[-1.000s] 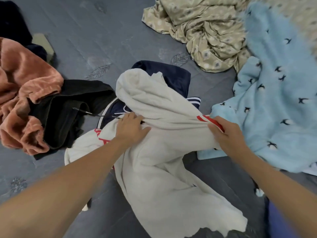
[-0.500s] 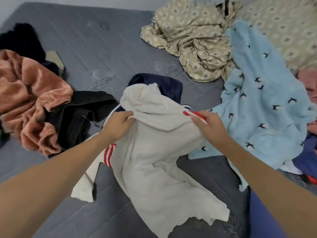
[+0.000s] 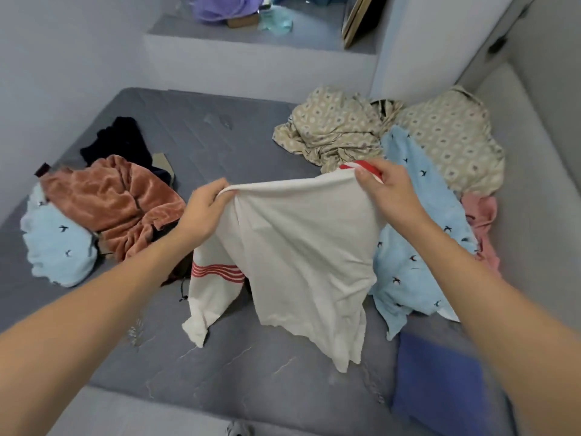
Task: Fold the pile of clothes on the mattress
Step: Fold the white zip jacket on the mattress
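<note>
- A white shirt (image 3: 301, 247) is held up above the grey mattress (image 3: 220, 372), between the two hands and in front of the person.
- Its top edge is stretched from side to side between the hands, so the long axis across the grip runs left to right, while the body of the shirt hangs down from the fingers toward the mattress.
- The left end of that edge is pinched by the left hand (image 3: 206, 209), fingers and thumb curled round a fold of cloth.
- The right end is gripped by the right hand (image 3: 385, 187), thumb in front and fingers behind; a red-striped cuff or hem is bunched in the same grip.
- Both hands are judged equally near; neither end is free.
- The shirt is seen as off-white, thin and limp, with red stripes on the sleeve hanging at lower left; its lower edges trail onto or just above the mattress, which cannot be told apart.
- The next move is judged to depend on the hanging cloth being lowered flat onto the bare mattress below.
</note>
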`<state>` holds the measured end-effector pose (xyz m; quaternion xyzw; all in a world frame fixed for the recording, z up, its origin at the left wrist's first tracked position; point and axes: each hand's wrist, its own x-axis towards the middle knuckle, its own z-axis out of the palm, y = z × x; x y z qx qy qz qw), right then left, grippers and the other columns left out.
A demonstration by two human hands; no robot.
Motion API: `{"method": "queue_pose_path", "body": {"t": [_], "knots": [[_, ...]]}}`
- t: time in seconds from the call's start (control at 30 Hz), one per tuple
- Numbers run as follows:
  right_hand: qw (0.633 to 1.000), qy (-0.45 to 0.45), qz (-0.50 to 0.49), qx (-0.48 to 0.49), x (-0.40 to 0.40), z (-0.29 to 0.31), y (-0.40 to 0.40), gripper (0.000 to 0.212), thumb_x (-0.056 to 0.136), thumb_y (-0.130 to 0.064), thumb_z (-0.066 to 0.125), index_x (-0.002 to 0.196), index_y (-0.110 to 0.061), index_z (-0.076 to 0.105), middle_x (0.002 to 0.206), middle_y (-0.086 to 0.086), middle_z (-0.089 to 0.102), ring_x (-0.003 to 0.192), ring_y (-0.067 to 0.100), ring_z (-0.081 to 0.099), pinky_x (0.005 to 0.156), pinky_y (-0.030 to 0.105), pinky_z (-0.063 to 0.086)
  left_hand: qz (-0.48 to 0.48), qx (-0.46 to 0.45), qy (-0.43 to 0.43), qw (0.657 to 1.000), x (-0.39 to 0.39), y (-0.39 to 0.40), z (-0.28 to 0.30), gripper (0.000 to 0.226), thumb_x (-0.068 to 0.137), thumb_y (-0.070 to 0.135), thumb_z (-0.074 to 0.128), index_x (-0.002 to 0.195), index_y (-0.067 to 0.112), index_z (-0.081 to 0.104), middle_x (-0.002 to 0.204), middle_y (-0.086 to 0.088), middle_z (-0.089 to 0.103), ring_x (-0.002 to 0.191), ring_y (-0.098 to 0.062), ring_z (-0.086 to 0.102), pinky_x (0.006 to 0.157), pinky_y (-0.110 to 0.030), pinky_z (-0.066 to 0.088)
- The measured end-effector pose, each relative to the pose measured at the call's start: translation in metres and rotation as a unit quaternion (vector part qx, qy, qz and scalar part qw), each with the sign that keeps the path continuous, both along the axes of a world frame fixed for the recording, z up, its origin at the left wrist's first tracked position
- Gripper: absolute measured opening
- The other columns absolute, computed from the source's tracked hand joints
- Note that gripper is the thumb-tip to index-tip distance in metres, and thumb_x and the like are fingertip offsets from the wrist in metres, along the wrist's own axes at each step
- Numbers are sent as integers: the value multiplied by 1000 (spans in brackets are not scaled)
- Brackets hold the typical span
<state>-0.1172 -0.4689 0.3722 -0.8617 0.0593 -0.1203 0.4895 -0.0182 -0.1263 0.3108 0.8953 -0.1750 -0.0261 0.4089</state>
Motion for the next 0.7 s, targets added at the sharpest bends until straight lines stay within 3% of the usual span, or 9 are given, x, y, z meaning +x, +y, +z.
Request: {"method": "queue_pose_path", "body": {"t": [0.1,0.2,0.3,0.37,0.53,0.63,0.7], "knots": [[999,-9,10,-31,-9,61,-7,11,103,-21,61,99,-23,71,85,-10,68,74,-11,56,71,14,41,-4,0,-38,999,-9,6,65,35,107,31,54,78,13,50,71,0,50,67,-6,45,64,-28,34],[998,-34,26,-42,-13,122,-11,30,99,-34,59,103,-10,75,92,9,72,80,6,58,73,29,44,-3,-13,-75,997,-13,11,136,30,105,29,58,81,12,58,74,-12,56,67,-9,46,63,-28,35],[995,-55,32,-72,-14,176,-12,44,95,-45,55,99,-4,70,81,11,61,75,11,51,68,33,38,-22,-23,-108,994,-13,19,200,31,105,28,59,82,9,60,74,-16,57,63,-8,44,60,-23,33],[994,-58,28,-93,-13,200,-9,49,93,-47,54,96,0,67,79,7,56,73,13,48,65,33,35,-32,-10,-135,990,-9,27,227,33,106,31,58,79,13,59,71,-15,54,63,-12,44,60,-28,32],[991,-51,19,-122,-3,208,27,39,96,-39,58,84,-2,61,71,1,51,64,10,43,61,34,32,48,72,-169,982,22,45,228,39,104,43,56,72,19,53,61,1,51,63,-20,52,57,-35,33],[994,-43,8,-104,13,191,63,33,98,-36,61,85,-6,67,73,13,60,69,12,49,67,35,36,95,78,-143,982,36,50,208,38,102,44,55,74,19,59,65,4,57,68,-24,58,57,-35,40],[997,-31,-1,-71,24,178,89,29,97,-35,62,86,-10,72,75,11,64,71,12,51,69,35,38,112,78,-97,986,41,51,195,33,102,39,55,77,20,64,68,2,63,72,-25,62,64,-39,51]]}}
